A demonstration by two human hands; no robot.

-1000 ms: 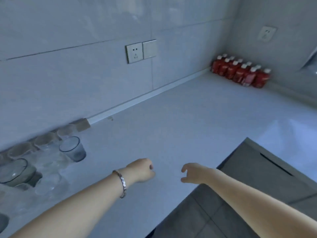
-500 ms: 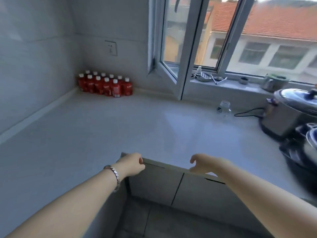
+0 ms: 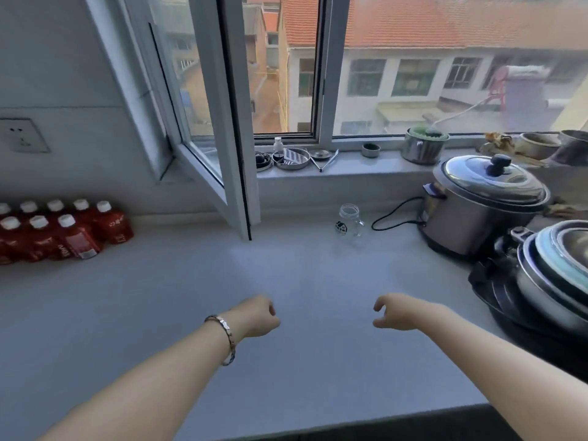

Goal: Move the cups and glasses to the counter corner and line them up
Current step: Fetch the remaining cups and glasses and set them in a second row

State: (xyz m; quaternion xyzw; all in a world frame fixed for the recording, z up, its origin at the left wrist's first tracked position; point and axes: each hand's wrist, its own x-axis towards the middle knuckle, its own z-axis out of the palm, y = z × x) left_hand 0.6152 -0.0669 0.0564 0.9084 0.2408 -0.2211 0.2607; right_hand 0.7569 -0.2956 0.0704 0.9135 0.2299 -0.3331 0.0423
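A clear glass mug (image 3: 348, 220) with a handle and a dark printed label stands upright on the white counter (image 3: 197, 313), below the window sill and left of a steel cooker. My left hand (image 3: 258, 316), with a bracelet on the wrist, hovers over the counter with fingers curled and holds nothing. My right hand (image 3: 397, 311) hovers beside it, thumb and fingers loosely apart, also empty. Both hands are well short of the mug. The cluster of cups and glasses seen earlier is out of view.
Several red bottles (image 3: 60, 233) stand in the left counter corner. An open window sash (image 3: 222, 128) juts over the counter. A steel cooker (image 3: 483, 202) with a black cord and stacked pots (image 3: 547, 281) fill the right side. Small dishes line the sill (image 3: 350, 168).
My view has swung right, from the cups by the left wall to the window side of the counter. Both hands have stayed empty in front of me; the counter edge now lies below my forearms.
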